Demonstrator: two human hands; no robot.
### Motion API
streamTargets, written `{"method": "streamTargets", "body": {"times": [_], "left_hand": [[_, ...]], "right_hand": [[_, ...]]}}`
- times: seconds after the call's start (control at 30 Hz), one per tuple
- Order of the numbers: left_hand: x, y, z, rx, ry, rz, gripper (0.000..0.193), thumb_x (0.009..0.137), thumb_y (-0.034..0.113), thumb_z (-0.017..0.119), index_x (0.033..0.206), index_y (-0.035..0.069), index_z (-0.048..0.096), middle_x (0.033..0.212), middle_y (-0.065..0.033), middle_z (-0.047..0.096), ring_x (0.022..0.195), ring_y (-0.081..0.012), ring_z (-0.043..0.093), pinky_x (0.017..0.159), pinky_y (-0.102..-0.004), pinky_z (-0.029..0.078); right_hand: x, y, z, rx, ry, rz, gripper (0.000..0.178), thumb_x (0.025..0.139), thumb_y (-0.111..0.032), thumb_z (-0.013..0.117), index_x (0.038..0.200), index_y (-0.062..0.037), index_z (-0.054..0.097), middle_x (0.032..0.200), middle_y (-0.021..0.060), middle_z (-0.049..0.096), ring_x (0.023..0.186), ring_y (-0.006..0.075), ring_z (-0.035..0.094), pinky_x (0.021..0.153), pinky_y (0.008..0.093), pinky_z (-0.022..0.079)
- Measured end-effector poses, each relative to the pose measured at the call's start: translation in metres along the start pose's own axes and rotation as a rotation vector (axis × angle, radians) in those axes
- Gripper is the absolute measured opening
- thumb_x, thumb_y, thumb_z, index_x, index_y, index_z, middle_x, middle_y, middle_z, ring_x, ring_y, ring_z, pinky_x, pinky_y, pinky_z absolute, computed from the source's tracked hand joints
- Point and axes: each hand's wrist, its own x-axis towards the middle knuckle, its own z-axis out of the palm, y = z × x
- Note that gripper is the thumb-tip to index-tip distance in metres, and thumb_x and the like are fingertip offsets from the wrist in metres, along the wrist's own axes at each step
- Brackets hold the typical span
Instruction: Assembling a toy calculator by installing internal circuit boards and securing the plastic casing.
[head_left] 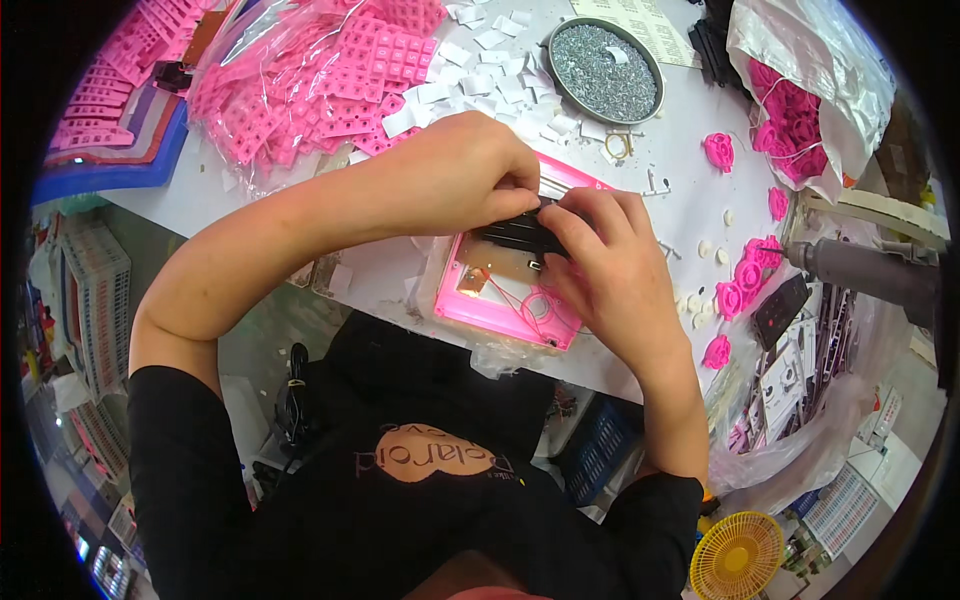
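Note:
On the table edge in front of me lies a shallow pink plastic casing (468,304), tilted slightly. A black slotted plastic part (520,236) sits across its middle. My left hand (478,172) reaches in from above with thumb and index finger pinched at the black part's upper edge. From the right, my right hand (618,262) has its fingers bent around that part's right end; its fingertips are partly hidden. Thin pink-red wires (537,312) loop in the casing's near right corner, close to a small brownish piece (474,280).
Clear bags of pink keypad-like pieces (300,90) fill the far left. White paper slips (490,75) lie beside a round dish of small metal screws (603,75). Rightward are pink coiled pieces (738,290), a power screwdriver (865,272) and a silvery bag (815,45).

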Motion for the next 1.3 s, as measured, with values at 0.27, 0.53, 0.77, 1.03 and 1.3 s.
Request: {"method": "streamTargets", "body": {"times": [0.27, 0.53, 0.77, 1.03, 1.3], "left_hand": [[0.013, -0.010, 0.000, 0.069, -0.064, 0.123, 0.015, 0.084, 0.012, 0.066, 0.086, -0.003, 0.068, 0.076, -0.0183, 0.066, 0.068, -0.0337, 0.063, 0.066, -0.0407, 0.051], [0.071, -0.011, -0.029, 0.103, -0.136, 0.060, 0.018, 0.078, 0.016, 0.068, 0.088, 0.003, 0.074, 0.076, -0.0180, 0.069, 0.071, -0.0377, 0.068, 0.066, -0.0452, 0.054], [0.165, -0.059, 0.008, 0.733, 0.167, 0.119, 0.018, 0.085, 0.023, 0.064, 0.093, 0.013, 0.077, 0.089, -0.0089, 0.074, 0.085, -0.0280, 0.072, 0.071, -0.0453, 0.053], [0.171, -0.042, 0.009, 0.856, 0.040, 0.052, 0.015, 0.087, 0.027, 0.065, 0.087, 0.014, 0.073, 0.087, -0.0051, 0.073, 0.091, -0.0245, 0.070, 0.086, -0.0463, 0.047], [0.028, 0.031, -0.006, 0.511, 0.323, 0.456, 0.009, 0.084, 0.017, 0.073, 0.088, 0.014, 0.066, 0.087, 0.0016, 0.064, 0.083, -0.0197, 0.059, 0.093, -0.0459, 0.036]], "right_hand": [[-0.004, -0.014, 0.005, -0.041, 0.056, 0.075, 0.047, 0.072, 0.000, 0.074, 0.118, -0.0043, 0.065, 0.114, 0.0131, 0.062, 0.100, 0.0344, 0.059, 0.085, 0.0433, 0.053], [-0.006, -0.016, 0.004, -0.099, -0.041, 0.135, 0.054, 0.075, 0.001, 0.071, 0.127, -0.0010, 0.054, 0.118, 0.0170, 0.060, 0.106, 0.0370, 0.057, 0.090, 0.0441, 0.051], [-0.010, -0.009, -0.007, 0.068, 0.041, 0.119, 0.058, 0.075, -0.003, 0.075, 0.129, -0.0029, 0.053, 0.119, 0.0181, 0.061, 0.108, 0.0372, 0.059, 0.091, 0.0449, 0.052], [0.030, 0.102, -0.098, 0.685, 1.232, -0.077, 0.033, 0.094, 0.003, 0.059, 0.127, 0.0053, 0.053, 0.130, 0.0210, 0.060, 0.108, 0.0279, 0.064, 0.098, 0.0418, 0.054], [0.028, 0.103, -0.134, 0.916, 0.438, -0.073, 0.067, 0.089, -0.020, 0.068, 0.145, 0.0019, 0.039, 0.128, 0.0210, 0.056, 0.115, 0.0352, 0.060, 0.105, 0.0510, 0.046]]}}
